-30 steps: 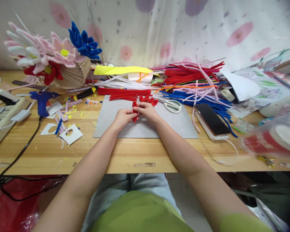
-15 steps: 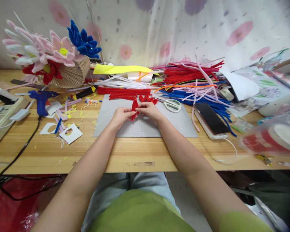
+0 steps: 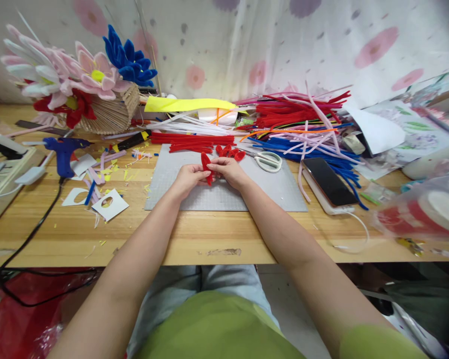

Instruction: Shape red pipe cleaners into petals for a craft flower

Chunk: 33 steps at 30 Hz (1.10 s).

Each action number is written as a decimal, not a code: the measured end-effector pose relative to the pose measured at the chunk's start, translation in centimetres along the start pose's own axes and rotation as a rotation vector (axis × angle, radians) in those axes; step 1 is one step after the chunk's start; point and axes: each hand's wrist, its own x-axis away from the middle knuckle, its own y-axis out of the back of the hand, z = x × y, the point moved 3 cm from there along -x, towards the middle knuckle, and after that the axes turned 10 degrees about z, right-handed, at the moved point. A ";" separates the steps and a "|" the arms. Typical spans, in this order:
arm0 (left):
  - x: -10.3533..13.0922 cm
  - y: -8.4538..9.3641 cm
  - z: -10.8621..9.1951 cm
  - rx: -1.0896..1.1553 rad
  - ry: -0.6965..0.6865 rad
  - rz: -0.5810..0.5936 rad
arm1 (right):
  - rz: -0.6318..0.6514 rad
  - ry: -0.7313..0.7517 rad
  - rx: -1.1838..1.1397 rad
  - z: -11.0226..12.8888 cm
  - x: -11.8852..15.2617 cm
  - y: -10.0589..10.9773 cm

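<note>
The left hand [image 3: 190, 179] is closed on a red fuzzy piece [image 3: 206, 162], its thumb and fingers pinching it from one side; the right hand [image 3: 229, 171] pinches the same piece from the other side, the fingertips of both hands close together; the red fuzzy piece stands roughly upright between them, above the grey mat [image 3: 277, 192], its lower part partly hidden by the fingers; just beyond the right hand lie more red pieces [image 3: 224, 151], and beside these, to the right, are the scissors [image 3: 268, 161] with pale handles; a row of red stems [image 3: 190, 141] lies along the far edge of the mat; to the right, a phone [image 3: 329, 181] rests on a white block [image 3: 319, 195] near blue stems [image 3: 310, 154]; to the left, a blue glue gun [image 3: 64, 155] sits on the wooden table [image 3: 134, 239], near white cards with holes [image 3: 110, 204] and below a bunch of fuzzy flowers [image 3: 71, 75].
</note>
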 end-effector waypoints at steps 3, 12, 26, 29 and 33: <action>0.2 0.0 -0.1 -0.020 -0.005 0.007 | 0.067 -0.025 0.036 0.0 0.1 0.1; -0.1 0.5 -0.3 -0.128 -0.014 -0.011 | 0.154 -0.042 0.077 0.4 0.1 0.2; 0.0 0.5 -0.3 -0.118 0.015 0.120 | 0.009 -0.011 0.071 0.4 0.2 -0.2; -0.1 0.2 -0.3 -0.141 0.034 0.156 | 0.054 -0.012 0.062 0.3 0.2 -0.2; -0.1 -0.1 -0.3 -0.164 0.065 0.059 | 0.041 -0.007 0.044 0.3 0.1 -0.4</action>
